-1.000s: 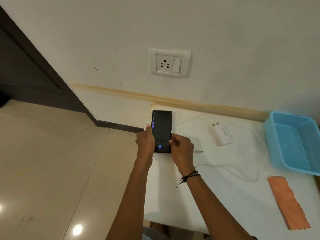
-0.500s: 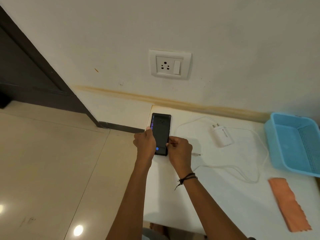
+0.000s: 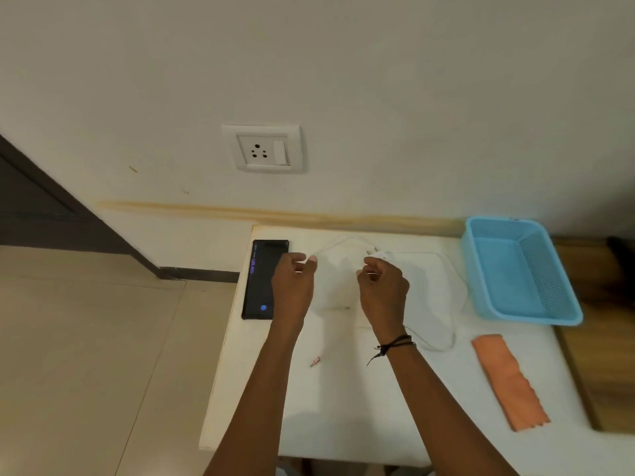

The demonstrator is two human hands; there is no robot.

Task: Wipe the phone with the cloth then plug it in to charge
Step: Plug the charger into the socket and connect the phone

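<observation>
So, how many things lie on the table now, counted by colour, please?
Black: 1, the phone
White: 1, the charger with its cable
Blue: 1, the basket
Orange: 1, the cloth
Reddish: 1, a small item
Total: 5

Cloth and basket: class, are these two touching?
Apart. The head view shows a strip of bare table between the orange cloth and the blue basket.

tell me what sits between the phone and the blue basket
In the head view: the left hand, the right hand, and the white charger with its cable.
</observation>
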